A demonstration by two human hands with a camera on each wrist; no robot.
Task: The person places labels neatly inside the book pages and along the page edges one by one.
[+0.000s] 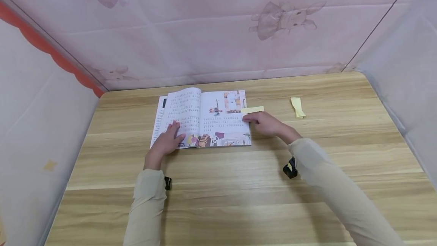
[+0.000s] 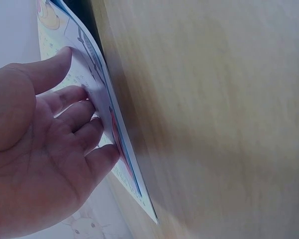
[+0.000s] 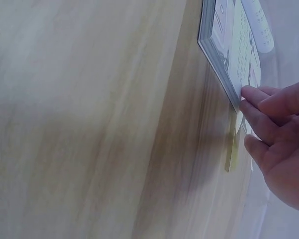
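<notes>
head view: an open book (image 1: 209,124) lay on a wooden table (image 1: 218,193), beneath and between the hands. the left hand (image 1: 167,141) rested on its left page, fingers relaxed and grasping nothing; the right hand (image 1: 267,124) touched the right edge with extended fingers, not clenched. just beyond those fingers a yellow strip (image 1: 253,109) jutted outward, and a second yellow piece (image 1: 297,107) lay farther to their right. the book seemed light, its smooth pages soft and easily creased, best taken by the outer edge; the strip looked flimsy, best held by its free end.

left wrist view: the left palm showed, fingers against the page, some tips partly hidden.

right wrist view: the fingers met the book's edge beside the strip; how the strip was attached was unclear. the book was cut off above, its print unreadable.
</notes>
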